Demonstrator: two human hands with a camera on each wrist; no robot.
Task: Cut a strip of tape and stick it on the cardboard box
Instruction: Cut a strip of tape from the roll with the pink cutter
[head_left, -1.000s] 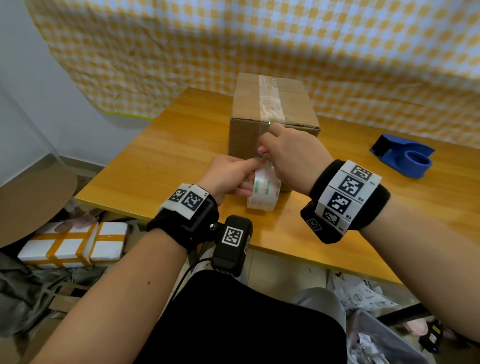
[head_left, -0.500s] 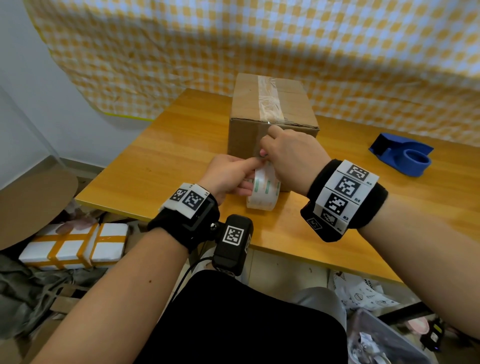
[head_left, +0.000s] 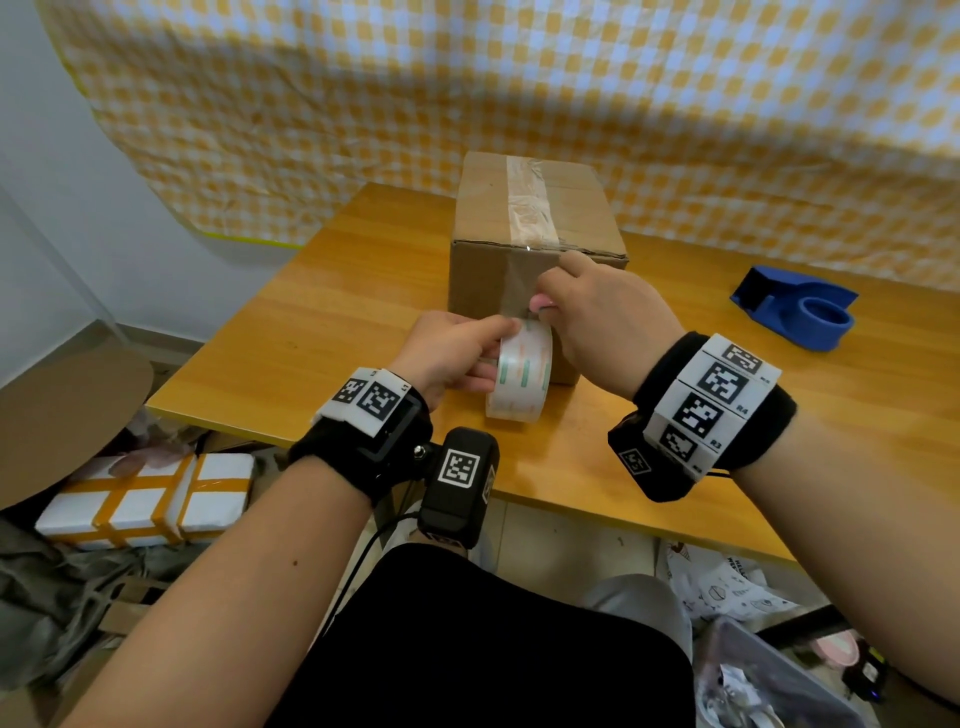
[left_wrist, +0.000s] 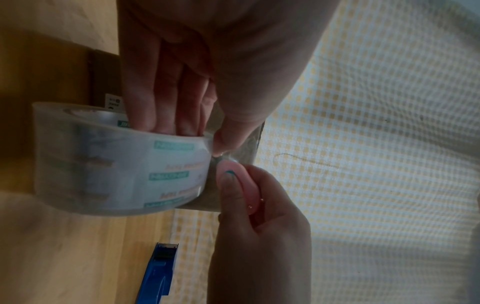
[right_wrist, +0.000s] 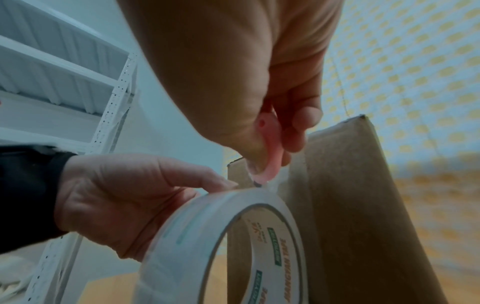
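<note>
A brown cardboard box (head_left: 483, 280) stands on the wooden table (head_left: 322, 312), with clear tape (head_left: 530, 208) running over its top and down the near face. My left hand (head_left: 457, 353) grips a clear tape roll (head_left: 522, 376) upright against the box front, fingers through its core (left_wrist: 166, 115). My right hand (head_left: 597, 306) pinches a small pink cutter (head_left: 541, 301) and holds its tip (right_wrist: 259, 181) at the stretch of tape between roll (right_wrist: 233, 242) and box (right_wrist: 363, 205). The cutter (left_wrist: 241, 185) sits just beside the left thumb.
A blue tape dispenser (head_left: 795, 312) lies on the table to the right. A yellow checked cloth (head_left: 519, 78) hangs behind. Below the near table edge are a white parcel with orange tape (head_left: 145, 499) and bags of clutter (head_left: 737, 675).
The right hand with the pink cutter has shifted slightly up and to the right along the tape. The left hand and roll have barely moved.
</note>
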